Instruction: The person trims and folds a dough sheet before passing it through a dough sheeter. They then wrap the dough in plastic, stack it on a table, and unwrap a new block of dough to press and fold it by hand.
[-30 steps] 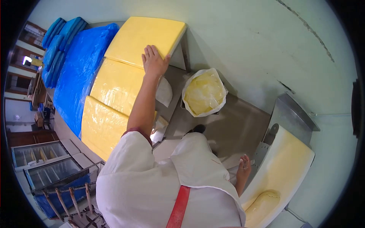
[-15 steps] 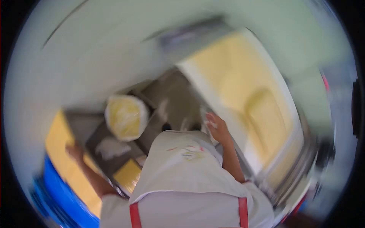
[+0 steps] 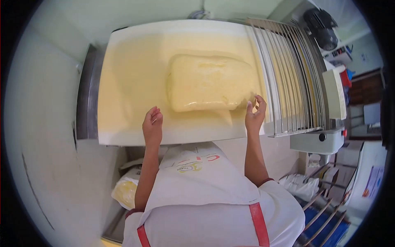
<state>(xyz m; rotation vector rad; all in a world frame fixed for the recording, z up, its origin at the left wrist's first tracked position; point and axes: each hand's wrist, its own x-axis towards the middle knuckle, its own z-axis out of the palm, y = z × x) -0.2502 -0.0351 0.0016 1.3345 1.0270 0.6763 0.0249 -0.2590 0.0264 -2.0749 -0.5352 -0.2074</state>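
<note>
A large pale yellow dough slab (image 3: pixel 212 82) lies on the white machine bed (image 3: pixel 131 123), whose surface is mostly coated yellow. My left hand (image 3: pixel 152 123) is raised over the bed's front edge, left of the slab and apart from it, with its fingers loosely bent and nothing in them. Near the slab's right front corner is my right hand (image 3: pixel 255 114), its thumb and fingers spread and holding nothing. Whether its fingertips touch the slab cannot be told.
A metal wire guard (image 3: pixel 288 78) covers the bed's right side, with a grey control box (image 3: pixel 317 142) below it. A dark motor (image 3: pixel 321 29) stands at the back right. A bag with yellow contents (image 3: pixel 124 192) sits low at the left.
The view has turned toward the bed and the slab, which were at the right before. My left hand has left the yellow surface at the far left and is now over the bed.
</note>
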